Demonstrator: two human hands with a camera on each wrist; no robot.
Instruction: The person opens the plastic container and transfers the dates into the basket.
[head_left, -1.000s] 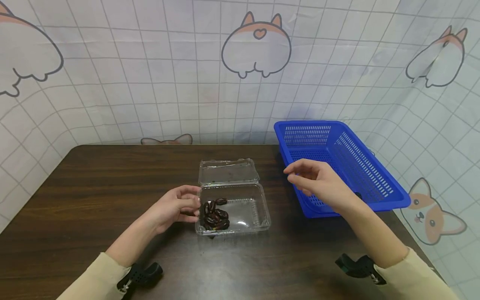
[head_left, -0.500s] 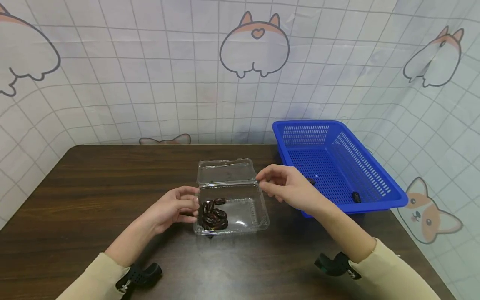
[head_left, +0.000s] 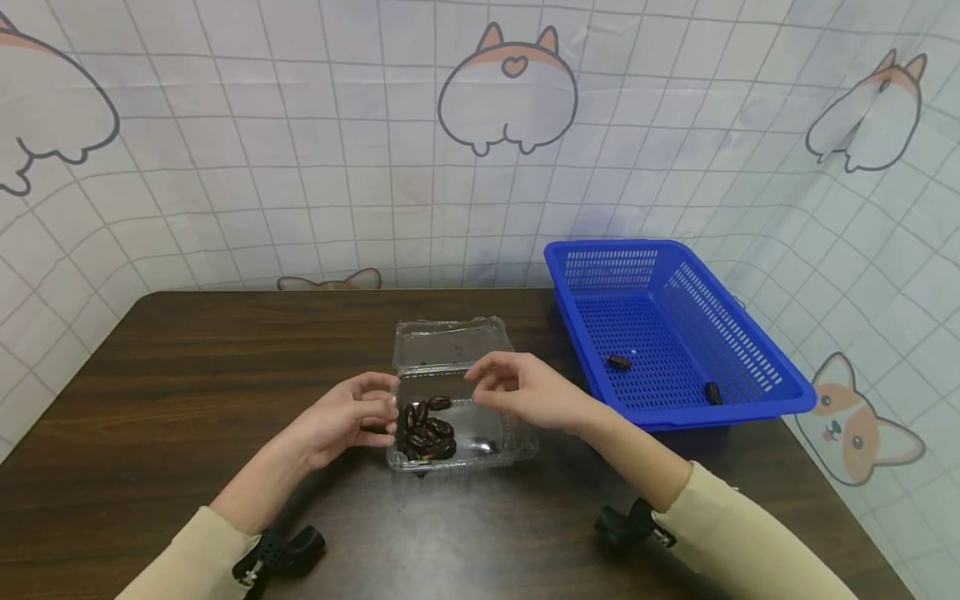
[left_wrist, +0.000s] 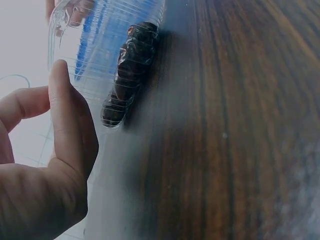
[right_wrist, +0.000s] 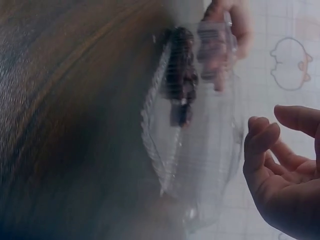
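A clear plastic clamshell container [head_left: 487, 450] sits on the table with its lid [head_left: 452, 344] folded back. Several dark brown dates [head_left: 431, 433] lie bunched at its left side. My left hand [head_left: 341, 417] holds the container's left wall, and in the left wrist view the thumb [left_wrist: 65, 115] lies along that wall. Above the right half of the container hovers my right hand [head_left: 532, 390], fingers loosely bent with a gap between thumb and fingertips. The right wrist view shows nothing between those fingers [right_wrist: 260, 137].
A blue perforated plastic basket [head_left: 780, 400] stands at the right of the table. Two dates lie apart on its floor, one on the left [head_left: 618, 361] and one on the right [head_left: 713, 393]. Behind the dark wooden table [head_left: 225, 358] hangs a white gridded cloth [head_left: 322, 167].
My right hand has moved left from over the basket's near-left edge to above the container, uncovering the two dates in the basket. The left hand stays at the container's left side.
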